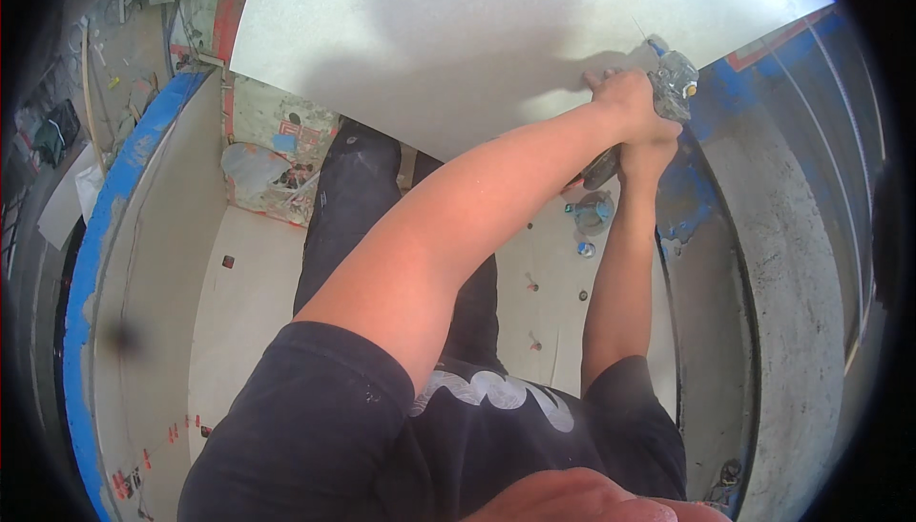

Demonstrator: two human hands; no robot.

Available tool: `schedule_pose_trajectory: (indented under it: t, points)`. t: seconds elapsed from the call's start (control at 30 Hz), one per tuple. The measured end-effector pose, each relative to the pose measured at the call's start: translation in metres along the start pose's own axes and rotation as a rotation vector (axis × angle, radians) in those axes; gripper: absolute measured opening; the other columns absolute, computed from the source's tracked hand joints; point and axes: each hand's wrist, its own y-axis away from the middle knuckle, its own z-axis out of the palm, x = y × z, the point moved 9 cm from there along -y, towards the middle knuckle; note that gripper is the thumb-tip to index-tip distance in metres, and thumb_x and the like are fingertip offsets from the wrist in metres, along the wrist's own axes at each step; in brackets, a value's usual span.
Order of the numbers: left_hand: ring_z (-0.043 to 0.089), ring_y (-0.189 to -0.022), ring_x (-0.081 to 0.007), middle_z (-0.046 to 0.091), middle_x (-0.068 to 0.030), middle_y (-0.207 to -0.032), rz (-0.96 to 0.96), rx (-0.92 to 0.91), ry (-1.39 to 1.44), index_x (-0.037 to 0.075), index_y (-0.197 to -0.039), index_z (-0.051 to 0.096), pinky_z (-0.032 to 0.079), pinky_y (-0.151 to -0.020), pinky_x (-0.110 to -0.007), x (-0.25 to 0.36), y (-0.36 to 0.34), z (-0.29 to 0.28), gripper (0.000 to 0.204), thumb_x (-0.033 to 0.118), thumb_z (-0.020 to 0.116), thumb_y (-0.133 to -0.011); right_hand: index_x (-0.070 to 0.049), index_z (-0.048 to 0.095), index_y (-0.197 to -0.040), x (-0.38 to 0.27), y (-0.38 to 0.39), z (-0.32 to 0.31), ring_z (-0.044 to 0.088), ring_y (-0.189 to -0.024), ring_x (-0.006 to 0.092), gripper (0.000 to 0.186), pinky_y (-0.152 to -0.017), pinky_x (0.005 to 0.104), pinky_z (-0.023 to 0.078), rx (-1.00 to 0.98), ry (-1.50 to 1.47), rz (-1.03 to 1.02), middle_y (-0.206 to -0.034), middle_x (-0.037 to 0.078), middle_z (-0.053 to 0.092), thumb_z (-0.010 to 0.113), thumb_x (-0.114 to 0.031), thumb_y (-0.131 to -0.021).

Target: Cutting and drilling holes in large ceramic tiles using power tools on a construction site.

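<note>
Cut off by the lower edge: black shirt [496, 431]. Out of its left sleeve [305, 407], slanting far up to the right: left forearm [487, 174]. Out of the other sleeve, nearly upright: right forearm [625, 274]. Close together at upper right, overlapping: left hand [625, 102], on the upper side, and right hand [651, 148], partly hidden by it. Against both hands: tool [676, 85], with front in clear wrapping, dark rear visible beside right wrist, middle covered. At the left of it, a few fingers [595, 79], slightly parted; hard to say of which hand. Closed tightly or only touching, cannot tell, for either hand. Just beyond the tool: white board [448, 7], partly in shadow, cut off by the upper edge. Farther, on a pale surface [520, 283]: blue-green item [593, 209], kind not clear
</note>
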Motion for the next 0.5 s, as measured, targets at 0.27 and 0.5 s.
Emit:
schedule_pose_trajectory:
  t: [0.27,0.5]
  points:
    - [0.072,-0.106,-0.0373,0.073,-0.0281,-0.109,-0.041,-0.045,-0.007,-0.011,-0.103,0.072,0.056,-0.096,-0.043,0.0008,0.0021,0.0003,0.081,0.06,0.083,-0.068,0.01,0.07,-0.104,0.0082,-0.0033,-0.0027,0.067,-0.09,0.0161,0.041,-0.08,0.035,0.055,-0.013,-0.028,-0.007,-0.1,0.013,0.075,0.082,-0.024,-0.085]
    - [0.072,-0.106,-0.0367,0.073,-0.0279,-0.11,-0.033,-0.038,0.006,-0.011,-0.106,0.072,0.056,-0.096,-0.042,0.0012,0.004,-0.001,0.083,0.062,0.082,-0.069,0.007,0.071,-0.11,0.0014,-0.0029,-0.0037,0.068,-0.095,0.0165,0.04,-0.083,0.0355,0.054,-0.029,0.003,-0.031,-0.107,0.013,0.075,0.082,-0.022,-0.084]
